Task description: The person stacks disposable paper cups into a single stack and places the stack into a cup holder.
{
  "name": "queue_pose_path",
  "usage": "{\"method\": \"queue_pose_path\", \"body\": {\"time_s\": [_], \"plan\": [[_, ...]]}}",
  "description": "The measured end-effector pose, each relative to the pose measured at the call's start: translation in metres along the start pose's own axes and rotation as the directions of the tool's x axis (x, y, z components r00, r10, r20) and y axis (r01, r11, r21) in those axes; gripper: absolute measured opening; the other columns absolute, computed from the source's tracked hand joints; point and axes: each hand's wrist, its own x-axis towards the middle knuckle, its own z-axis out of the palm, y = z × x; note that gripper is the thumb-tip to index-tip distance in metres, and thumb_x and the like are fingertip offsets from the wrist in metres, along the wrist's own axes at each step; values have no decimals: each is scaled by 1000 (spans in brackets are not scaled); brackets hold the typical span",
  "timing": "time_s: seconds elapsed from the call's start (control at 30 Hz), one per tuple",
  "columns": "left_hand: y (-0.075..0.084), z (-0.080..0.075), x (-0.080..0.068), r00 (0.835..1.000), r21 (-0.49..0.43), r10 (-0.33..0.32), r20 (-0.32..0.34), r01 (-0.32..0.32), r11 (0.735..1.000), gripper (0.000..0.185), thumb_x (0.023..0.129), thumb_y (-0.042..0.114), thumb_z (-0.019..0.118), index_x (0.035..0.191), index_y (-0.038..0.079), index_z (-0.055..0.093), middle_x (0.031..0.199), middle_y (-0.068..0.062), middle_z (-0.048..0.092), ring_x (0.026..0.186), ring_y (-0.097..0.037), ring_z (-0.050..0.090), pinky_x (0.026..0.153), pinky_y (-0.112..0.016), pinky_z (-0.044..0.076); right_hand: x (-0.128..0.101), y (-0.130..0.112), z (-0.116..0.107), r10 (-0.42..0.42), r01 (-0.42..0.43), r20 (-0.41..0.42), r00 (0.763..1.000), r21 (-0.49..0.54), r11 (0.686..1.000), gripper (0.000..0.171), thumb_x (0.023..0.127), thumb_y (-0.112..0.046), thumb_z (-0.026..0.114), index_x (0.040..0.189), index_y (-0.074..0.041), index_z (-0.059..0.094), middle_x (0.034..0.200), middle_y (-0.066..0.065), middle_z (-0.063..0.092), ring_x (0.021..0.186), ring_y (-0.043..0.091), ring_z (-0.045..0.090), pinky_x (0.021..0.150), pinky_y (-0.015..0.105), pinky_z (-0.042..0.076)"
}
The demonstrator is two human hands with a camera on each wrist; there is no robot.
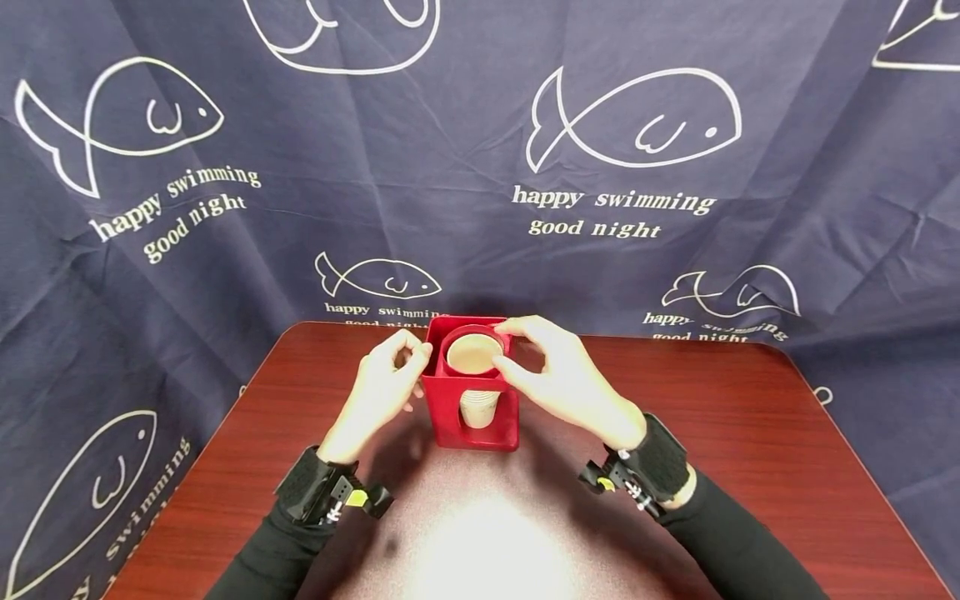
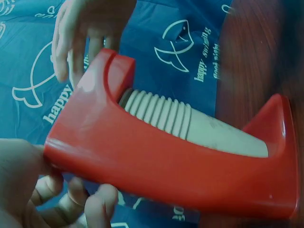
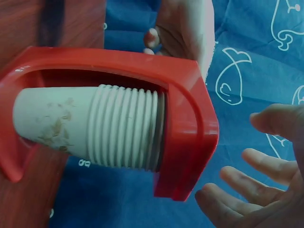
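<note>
Navy fish-print cloth behind, dark red-brown wooden table (image 1: 675, 467) below. Red plastic cup holder (image 1: 471, 400) stands upright at table's far middle, stack of ribbed white paper cups (image 1: 476, 360) nested inside, long axis vertical. Left hand (image 1: 382, 387) pinches holder's upper left edge, fingers curled. Right hand (image 1: 558, 375) hovers at top right rim, fingers spread, relaxed, holding nothing; contact unclear. Right wrist view shows cup ribs (image 3: 126, 126) and gap to fingers (image 3: 237, 180); head view hides both.
</note>
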Motion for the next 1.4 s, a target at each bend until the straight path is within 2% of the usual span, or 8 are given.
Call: {"method": "queue_pose_path", "body": {"time_s": [0.1, 0.23, 0.33, 0.43, 0.63, 0.87, 1.07, 1.4], "plan": [[-1, -1, -4, 994, -4, 94, -60, -94, 996, 16, 98, 27, 71, 104, 14, 63, 89, -8, 66, 66, -22, 66, 52, -31, 58, -14, 2, -3, -4, 4, 10, 1000, -14, 1000, 57, 85, -21, 84, 136, -10, 61, 132, 4, 67, 122, 18, 63, 105, 42, 54], [1, -4, -10, 955, 48, 269, -123, -265, 963, 20, 93, 21, 78, 108, 15, 67, 101, -1, 68, 78, -15, 64, 63, -26, 57, -33, 9, -4, 17, -16, 24, 1000, -26, 1000, 79, 81, -25, 88, 148, -13, 49, 145, 0, 58, 130, 17, 57, 107, 44, 53], [3, -6, -15, 919, 125, 381, -99, -368, 921, 26, 88, 18, 82, 110, 13, 68, 112, -2, 66, 93, -15, 63, 67, -28, 57, -46, 20, 0, 27, -24, 41, 999, -69, 997, 86, 79, -29, 89, 152, -15, 45, 150, 0, 52, 135, 19, 52, 111, 48, 49], [4, -8, -20, 899, 212, 438, -24, -423, 881, 35, 83, 18, 85, 113, 12, 69, 125, -5, 61, 109, -18, 59, 68, -33, 60, -57, 35, 8, 22, -12, 77, 997, -134, 991, 88, 78, -32, 89, 152, -14, 44, 152, 4, 49, 139, 21, 48, 114, 50, 46], [3, -8, -29, 901, 368, 432, 44, -417, 831, 55, 80, 29, 88, 127, 15, 63, 143, -8, 50, 126, -23, 53, 85, -42, 62, -75, 63, 32, 0, 30, 134, 991, -224, 974, 81, 78, -36, 89, 145, -9, 51, 144, 12, 53, 131, 27, 53, 105, 47, 54], [3, -6, -34, 911, 423, 412, 29, -384, 820, 70, 79, 34, 87, 139, 15, 56, 147, -10, 48, 134, -28, 49, 98, -51, 58, -83, 79, 55, 65, -24, 194, 979, -206, 978, 70, 78, -30, 88, 135, -3, 59, 124, 13, 61, 107, 25, 64, 93, 39, 59], [2, -6, -36, 923, 443, 382, 47, -362, 820, 53, 83, 36, 84, 128, 17, 64, 136, -4, 55, 123, -23, 56, 96, -45, 59, -83, 82, 67, 137, -78, 232, 963, -249, 965, 61, 79, -31, 86, 129, -5, 62, 109, 7, 64, 95, 16, 60, 83, 34, 58], [5, -3, -36, 923, 461, 385, 25, -352, 814, 17, 93, 29, 76, 106, 19, 70, 110, 1, 63, 99, -15, 64, 89, -41, 60, -79, 88, 80, 49, 19, 237, 970, -275, 961, 37, 80, -19, 87, 107, -5, 66, 86, 4, 59, 77, 12, 53, 67, 22, 51]]}}
